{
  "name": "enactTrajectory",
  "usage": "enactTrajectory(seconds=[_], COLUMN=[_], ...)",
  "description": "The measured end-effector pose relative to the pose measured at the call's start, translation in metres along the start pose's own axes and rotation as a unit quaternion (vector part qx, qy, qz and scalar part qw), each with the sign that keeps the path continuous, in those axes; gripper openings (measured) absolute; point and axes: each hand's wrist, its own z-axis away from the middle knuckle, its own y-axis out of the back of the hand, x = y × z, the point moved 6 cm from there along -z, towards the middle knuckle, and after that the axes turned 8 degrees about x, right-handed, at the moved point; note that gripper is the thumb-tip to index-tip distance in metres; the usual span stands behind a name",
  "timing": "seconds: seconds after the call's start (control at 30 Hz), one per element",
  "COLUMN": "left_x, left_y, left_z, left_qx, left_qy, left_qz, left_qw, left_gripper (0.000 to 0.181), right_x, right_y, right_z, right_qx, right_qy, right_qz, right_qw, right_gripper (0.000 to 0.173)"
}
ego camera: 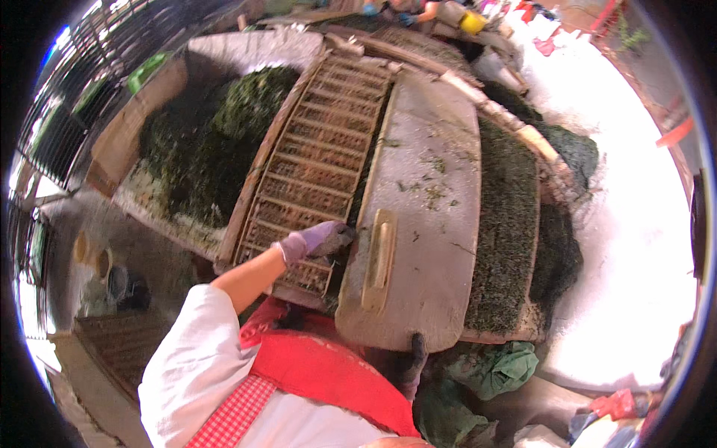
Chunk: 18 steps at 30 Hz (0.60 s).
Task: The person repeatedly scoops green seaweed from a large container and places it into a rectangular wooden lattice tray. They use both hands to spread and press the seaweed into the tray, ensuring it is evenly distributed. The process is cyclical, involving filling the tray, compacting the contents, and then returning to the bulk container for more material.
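Note:
A long flat board [420, 235] with a raised handle strip [382, 257] lies before me, strewn with bits of dark green plant matter. Below its near edge, my right hand [415, 358], in a dark-tipped glove, grips that edge. My left hand [325, 238], in a purple and grey glove, is at the board's left side, over the gap beside a slatted wooden frame [316, 162]; its fingers are curled, and whether they hold anything cannot be told. Brownish material shows between the slats of the frame.
On the left, a trough [140, 101] holds a dark green heap [252, 103]. Right of the board lies a dense dark green bed [501, 235], with more dark material [554, 257] beyond. Another person's gloved hand [408, 19] shows at the top, near a yellow container [473, 22]. Green cloth [510, 367] lies lower right.

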Motion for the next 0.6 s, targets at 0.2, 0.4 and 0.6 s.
enactTrajectory(seconds=[0.2, 0.4, 0.6], left_x=[0.02, 0.019, 0.029], left_y=[0.044, 0.079, 0.082], left_z=[0.061, 0.095, 0.094], left_qx=[0.107, 0.176, 0.165], left_qy=[0.025, 0.091, 0.022], left_qz=[-0.098, 0.007, -0.057], left_qw=[0.989, 0.98, 0.984], left_gripper=[0.03, 0.032, 0.034], right_x=[0.018, 0.025, 0.017], right_y=[-0.009, 0.002, 0.031], right_z=[-0.007, -0.008, -0.035], right_qx=[0.0, 0.012, 0.035], right_qy=[-0.127, -0.154, -0.153], right_qz=[-0.02, 0.006, 0.03], right_qw=[0.992, 0.988, 0.987], right_gripper=[0.063, 0.059, 0.053])
